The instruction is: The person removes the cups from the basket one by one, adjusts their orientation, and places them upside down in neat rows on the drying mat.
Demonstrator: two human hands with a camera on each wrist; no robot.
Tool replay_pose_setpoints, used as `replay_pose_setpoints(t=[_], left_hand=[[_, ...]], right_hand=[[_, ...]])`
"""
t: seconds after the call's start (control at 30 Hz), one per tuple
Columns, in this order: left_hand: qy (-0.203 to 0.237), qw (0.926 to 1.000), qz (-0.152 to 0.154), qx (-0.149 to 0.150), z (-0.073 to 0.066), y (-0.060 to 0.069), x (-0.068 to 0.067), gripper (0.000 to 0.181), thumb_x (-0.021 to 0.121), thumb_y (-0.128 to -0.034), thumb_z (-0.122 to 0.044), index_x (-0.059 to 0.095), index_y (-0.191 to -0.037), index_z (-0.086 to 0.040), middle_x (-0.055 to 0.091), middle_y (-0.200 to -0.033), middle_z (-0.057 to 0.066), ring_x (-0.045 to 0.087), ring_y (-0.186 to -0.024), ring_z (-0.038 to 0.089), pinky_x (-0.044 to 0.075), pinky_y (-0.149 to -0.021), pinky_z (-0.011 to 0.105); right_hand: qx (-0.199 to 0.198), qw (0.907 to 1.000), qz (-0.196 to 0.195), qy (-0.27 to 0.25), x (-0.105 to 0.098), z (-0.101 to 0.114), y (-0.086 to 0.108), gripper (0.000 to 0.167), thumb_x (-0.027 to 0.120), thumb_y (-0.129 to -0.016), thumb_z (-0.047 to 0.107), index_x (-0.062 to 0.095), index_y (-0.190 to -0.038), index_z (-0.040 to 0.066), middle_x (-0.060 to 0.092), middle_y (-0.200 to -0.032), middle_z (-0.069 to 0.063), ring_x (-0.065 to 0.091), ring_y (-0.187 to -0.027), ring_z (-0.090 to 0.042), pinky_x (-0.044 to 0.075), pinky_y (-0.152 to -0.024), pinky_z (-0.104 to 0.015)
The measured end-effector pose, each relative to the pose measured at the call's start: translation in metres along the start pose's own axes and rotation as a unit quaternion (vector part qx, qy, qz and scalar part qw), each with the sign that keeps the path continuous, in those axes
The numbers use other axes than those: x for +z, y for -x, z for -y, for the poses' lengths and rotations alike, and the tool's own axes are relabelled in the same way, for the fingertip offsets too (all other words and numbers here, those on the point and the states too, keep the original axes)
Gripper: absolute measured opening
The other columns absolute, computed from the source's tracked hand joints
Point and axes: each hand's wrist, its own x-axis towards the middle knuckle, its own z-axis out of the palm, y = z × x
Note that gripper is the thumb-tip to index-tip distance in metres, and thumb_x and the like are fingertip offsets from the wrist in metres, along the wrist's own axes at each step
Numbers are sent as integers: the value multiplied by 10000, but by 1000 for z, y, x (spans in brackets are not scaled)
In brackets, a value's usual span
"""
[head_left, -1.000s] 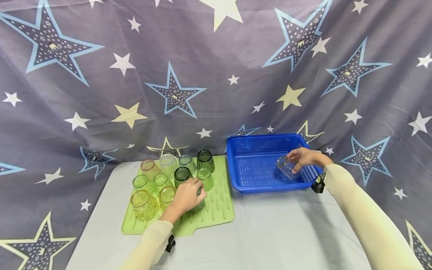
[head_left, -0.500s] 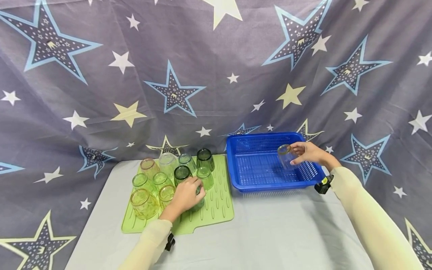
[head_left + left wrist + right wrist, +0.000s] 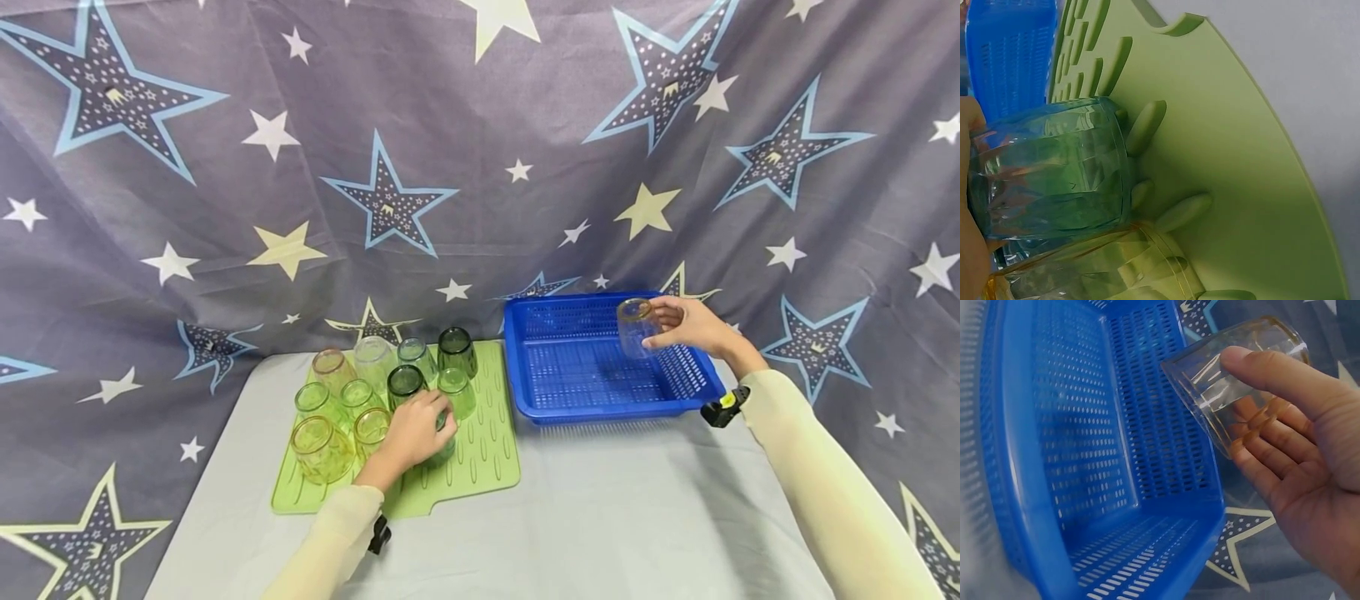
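My right hand [image 3: 693, 325] grips a clear, amber-tinted glass [image 3: 636, 329] and holds it up over the blue basket [image 3: 592, 412]. Thumb and fingers lie on opposite sides of this glass [image 3: 1210, 375] in the right wrist view. At the left, my left hand [image 3: 417, 429] grips a blue-green glass [image 3: 1054, 169] by its upper end; the other end stands on the green drying mat [image 3: 491, 467]. A yellow glass [image 3: 1104, 269] is right beside it. Just behind the hand is a dark green glass [image 3: 406, 381]. Part of the left fingers is hidden in the left wrist view.
Several more upside-down glasses crowd the mat, among them a large yellow glass [image 3: 322, 450], a pink glass [image 3: 333, 371] and a dark glass [image 3: 457, 352]. White cloth covers the table [image 3: 592, 508]. A star-patterned curtain [image 3: 480, 208] hangs close behind the basket.
My right hand has lifted the clear glass from low in the basket to higher above it, turning it more upright. The left hand has stayed on the blue-green glass.
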Motion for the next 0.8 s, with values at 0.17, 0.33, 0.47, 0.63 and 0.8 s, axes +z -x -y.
replay_pose_setpoints(t=[0.17,0.33,0.47,0.63,0.8], left_hand=[[15,10000,48,-45,0,0,0,103,627,-920,-166,725,-896,-145,684,-893,17,650,-835,224,579,-750,403],[12,9998,166,-130,-1,0,0,112,619,-926,-175,724,-902,-145,682,-897,18,653,-849,228,578,-760,408],[26,9995,256,-178,-1,0,0,124,609,-930,-194,723,-913,-150,678,-899,10,641,-837,212,574,-737,399],[49,9996,220,-139,-1,-1,1,138,612,-927,-195,740,-936,-144,690,-922,5,646,-845,212,577,-743,405],[62,9995,250,-186,-4,-1,-1,158,610,-932,-206,751,-969,-145,715,-959,17,666,-893,238,583,-792,425]], right_hand=[[1,9998,-192,-81,0,10,2,814,847,-828,152,413,-1489,-39,545,-1440,-280,525,-1349,-401,470,-1110,-436],[-1,9993,-361,-51,1,19,3,829,831,-845,142,378,-1511,-52,510,-1470,-292,507,-1367,-404,478,-1104,-408],[-158,9988,-467,-28,2,27,7,811,828,-850,150,392,-1505,-49,529,-1455,-290,517,-1359,-417,463,-1113,-459],[-414,9977,-529,-65,5,37,9,762,825,-855,164,437,-1487,-12,553,-1447,-255,515,-1369,-410,425,-1126,-518],[-605,9960,-627,-184,11,49,11,741,827,-849,144,462,-1477,-3,572,-1437,-231,538,-1351,-367,497,-1073,-293]])
